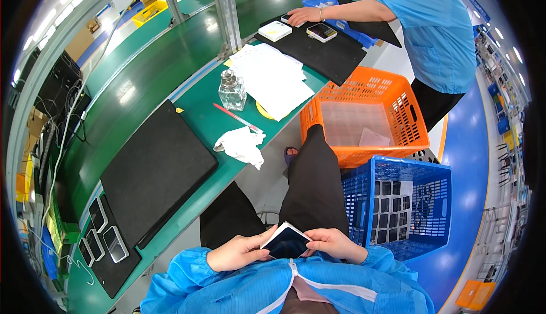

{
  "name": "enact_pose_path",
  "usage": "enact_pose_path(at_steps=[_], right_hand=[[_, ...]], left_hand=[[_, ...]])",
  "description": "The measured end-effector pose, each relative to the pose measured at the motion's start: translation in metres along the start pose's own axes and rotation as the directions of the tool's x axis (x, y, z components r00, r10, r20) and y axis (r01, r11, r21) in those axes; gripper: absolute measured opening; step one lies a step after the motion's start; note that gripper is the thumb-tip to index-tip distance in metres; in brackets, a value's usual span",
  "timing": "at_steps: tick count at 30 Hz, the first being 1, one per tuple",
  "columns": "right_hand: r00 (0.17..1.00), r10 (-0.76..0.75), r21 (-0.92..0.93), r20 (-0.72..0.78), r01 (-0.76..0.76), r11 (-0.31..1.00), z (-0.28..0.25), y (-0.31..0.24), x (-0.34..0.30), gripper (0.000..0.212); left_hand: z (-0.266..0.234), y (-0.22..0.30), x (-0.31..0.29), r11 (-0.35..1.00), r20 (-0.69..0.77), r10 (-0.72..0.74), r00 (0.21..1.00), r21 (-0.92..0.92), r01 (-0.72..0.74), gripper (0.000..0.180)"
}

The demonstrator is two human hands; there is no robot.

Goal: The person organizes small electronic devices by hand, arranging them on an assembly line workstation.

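In my lap, close to my body, I hold a flat device with a dark glossy screen and a white frame (287, 242). My left hand (243, 251) grips its left edge and my right hand (335, 243) its right edge, thumbs on the front. The fingers behind it are partly hidden. Several similar white-framed devices (116, 244) lie on a black mat at the lower left of the green bench. To my right stands a blue crate (441, 211) with rows of small dark-faced pieces on a white sheet inside.
A black pad (156, 169), white cloth (242, 145), red pen (236, 118), glass bottle (232, 91) and papers (270, 78) lie along the bench (196, 118). An orange crate (372, 157) stands beyond the blue one. A co-worker in blue (435, 35) reaches over a far black mat (335, 61).
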State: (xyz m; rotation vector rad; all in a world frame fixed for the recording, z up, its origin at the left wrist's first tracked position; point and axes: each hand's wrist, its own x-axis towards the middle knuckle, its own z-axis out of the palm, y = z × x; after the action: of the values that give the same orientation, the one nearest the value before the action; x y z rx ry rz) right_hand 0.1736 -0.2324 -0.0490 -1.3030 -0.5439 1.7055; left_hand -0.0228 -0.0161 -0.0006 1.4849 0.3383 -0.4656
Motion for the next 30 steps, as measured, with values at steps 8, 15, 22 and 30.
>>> enact_pose_path(at_steps=[8,15,22,30], right_hand=[[0.992,-0.020,-0.100,0.126,0.033,0.994,-0.003,-0.013,-0.004,0.035],[0.993,-0.111,0.005,0.031,0.111,0.994,-0.002,-0.006,0.000,0.039],[0.967,-0.245,-0.194,0.075,0.255,0.947,0.000,-0.011,0.005,0.038],[0.974,-0.208,-0.224,-0.088,0.184,0.957,0.008,-0.022,0.004,0.031]], left_hand=[[-0.010,-0.003,0.000,0.998,0.163,0.045,0.986,0.028,-0.051,0.062],[0.005,-0.028,0.006,0.970,-0.115,0.151,0.982,-0.177,-0.169,0.073],[0.027,-0.029,0.018,0.989,-0.125,0.046,0.991,-0.131,-0.063,0.070],[0.016,-0.016,0.002,0.970,-0.379,0.244,0.893,0.074,-0.234,0.043]])
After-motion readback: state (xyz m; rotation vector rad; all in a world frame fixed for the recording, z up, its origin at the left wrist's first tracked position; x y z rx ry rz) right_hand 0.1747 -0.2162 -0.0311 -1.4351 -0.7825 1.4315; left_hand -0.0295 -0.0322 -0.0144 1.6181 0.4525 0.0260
